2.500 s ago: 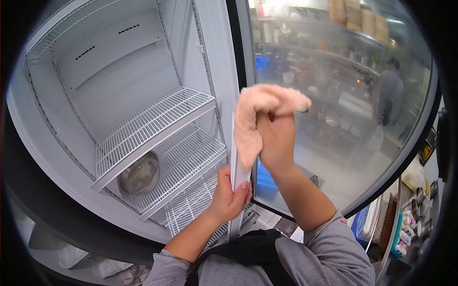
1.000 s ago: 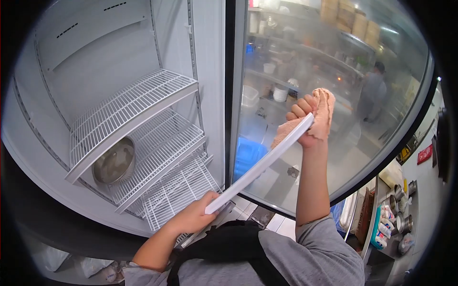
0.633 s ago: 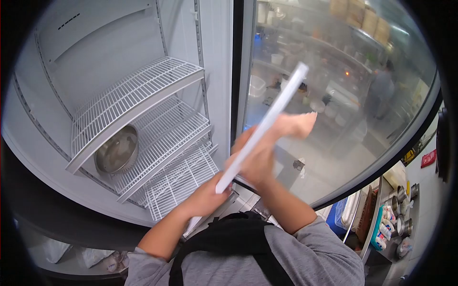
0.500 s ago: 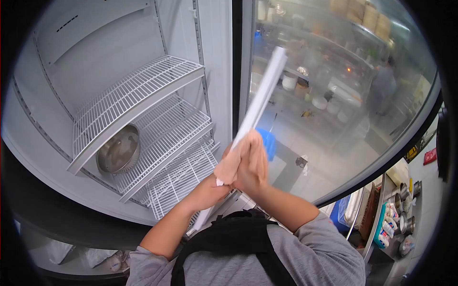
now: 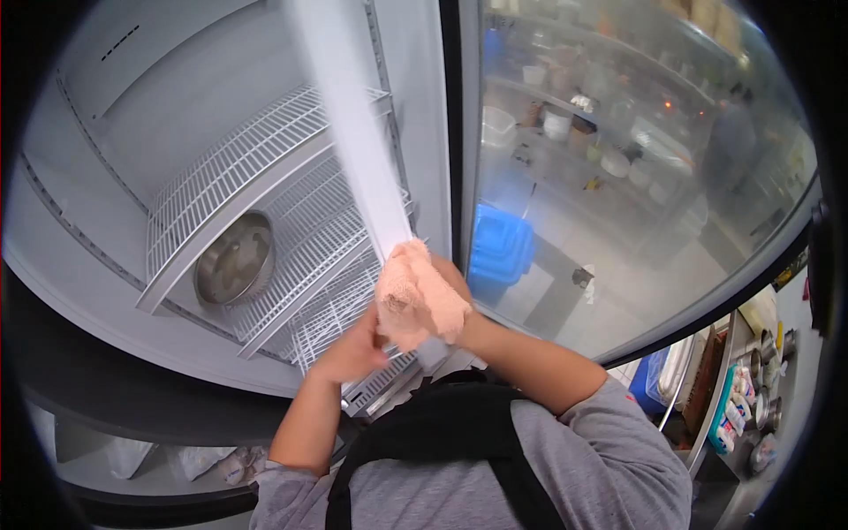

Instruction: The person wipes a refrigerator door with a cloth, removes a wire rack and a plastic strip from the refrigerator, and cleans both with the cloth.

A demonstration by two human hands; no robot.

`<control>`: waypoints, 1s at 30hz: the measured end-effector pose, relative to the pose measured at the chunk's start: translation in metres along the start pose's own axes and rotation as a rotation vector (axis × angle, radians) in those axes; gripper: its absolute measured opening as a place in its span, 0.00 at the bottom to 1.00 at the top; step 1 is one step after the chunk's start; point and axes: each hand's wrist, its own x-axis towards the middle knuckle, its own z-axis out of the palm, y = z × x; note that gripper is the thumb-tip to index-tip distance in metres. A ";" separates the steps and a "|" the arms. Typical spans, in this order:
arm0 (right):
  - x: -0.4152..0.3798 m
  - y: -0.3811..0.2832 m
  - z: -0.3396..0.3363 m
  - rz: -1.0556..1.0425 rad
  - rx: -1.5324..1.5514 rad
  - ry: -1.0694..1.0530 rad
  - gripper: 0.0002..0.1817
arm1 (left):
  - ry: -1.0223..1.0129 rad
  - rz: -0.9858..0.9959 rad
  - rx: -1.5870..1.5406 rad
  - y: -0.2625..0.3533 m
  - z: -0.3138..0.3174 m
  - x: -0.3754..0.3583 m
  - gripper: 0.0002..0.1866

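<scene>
The white strip has swung left from the glass door toward the shelves.

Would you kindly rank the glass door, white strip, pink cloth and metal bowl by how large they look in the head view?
1. Glass door
2. White strip
3. Pink cloth and metal bowl: too alike to rank

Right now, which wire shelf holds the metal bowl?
Second visible shelf from the top: the bowl sits there, under the highest visible shelf; none shows on the others.

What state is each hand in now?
Left hand: beside the pink cloth, blurred; grip can't be told.
Right hand: closed, holding pink cloth on the white strip.
</scene>
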 end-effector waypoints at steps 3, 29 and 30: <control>-0.004 0.022 0.004 0.258 0.150 -0.198 0.15 | 0.383 0.186 -0.343 0.041 -0.020 0.032 0.54; -0.076 0.073 -0.072 -0.673 -1.239 -0.014 0.26 | 0.863 0.470 -0.477 0.100 -0.001 0.072 0.23; -0.077 0.070 -0.076 -0.752 -1.195 0.026 0.26 | 0.861 0.478 -0.473 0.098 -0.003 0.071 0.23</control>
